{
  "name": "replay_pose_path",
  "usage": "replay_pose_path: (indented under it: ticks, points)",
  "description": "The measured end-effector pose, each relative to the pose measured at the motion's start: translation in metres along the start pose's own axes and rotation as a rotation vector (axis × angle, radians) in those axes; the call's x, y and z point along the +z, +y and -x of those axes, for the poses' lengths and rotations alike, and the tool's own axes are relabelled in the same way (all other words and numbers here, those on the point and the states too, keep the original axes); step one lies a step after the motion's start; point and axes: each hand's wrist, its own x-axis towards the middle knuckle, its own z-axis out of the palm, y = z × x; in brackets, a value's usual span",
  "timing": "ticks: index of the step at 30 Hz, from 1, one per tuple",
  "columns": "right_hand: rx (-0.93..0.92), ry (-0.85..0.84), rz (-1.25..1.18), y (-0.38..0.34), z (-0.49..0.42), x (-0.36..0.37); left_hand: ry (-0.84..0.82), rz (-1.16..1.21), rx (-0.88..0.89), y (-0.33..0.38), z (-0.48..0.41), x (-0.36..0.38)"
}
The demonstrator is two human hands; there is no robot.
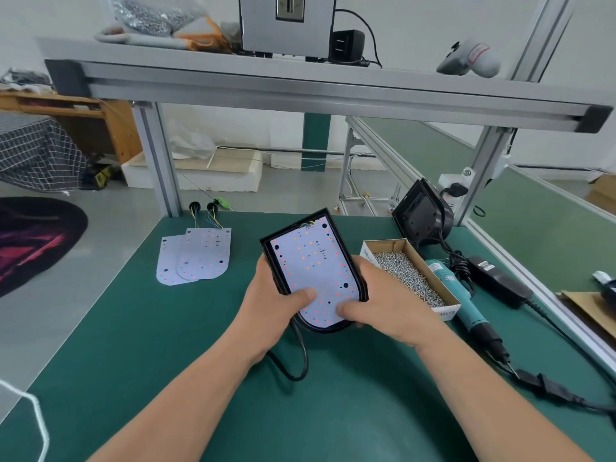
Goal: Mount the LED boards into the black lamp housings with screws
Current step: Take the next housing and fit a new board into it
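Both the left grip [270,295] and right grip [383,296] clasped the black lamp housing [352,263], thumbs pressing its LED board [310,261].

Hands: two, left hand [273,295] and right hand [383,301].
Black lamp housings: two, held housing [350,258] and second housing [420,211] at back right.
LED boards: three, fitted board [310,261] inside held housing, plus two loose overlapping ones, under board [166,261] and upper board [208,251].
Black grommets with wires: two, [194,206] and [211,206].
Cardboard box [390,243]: one.
Screws [406,275] in it: heap, too many to count.
Teal screwdriver [466,301]: one.
Black power adapter [500,281]: one.
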Motion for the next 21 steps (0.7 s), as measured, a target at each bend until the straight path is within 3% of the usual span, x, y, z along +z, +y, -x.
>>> replay_pose_path:
  ticks: [7,15,21]
  points:
    - [0.045,0.016,-0.123,0.001,0.001,0.004,-0.017,0.049,-0.02,0.002,0.003,-0.001]
    - [0.03,0.252,-0.121,-0.003,-0.001,0.013,-0.004,-0.028,-0.046,0.005,0.009,0.006]
    - [0.169,0.099,-0.236,-0.001,-0.001,0.011,-0.016,-0.035,-0.106,0.007,0.009,0.006]
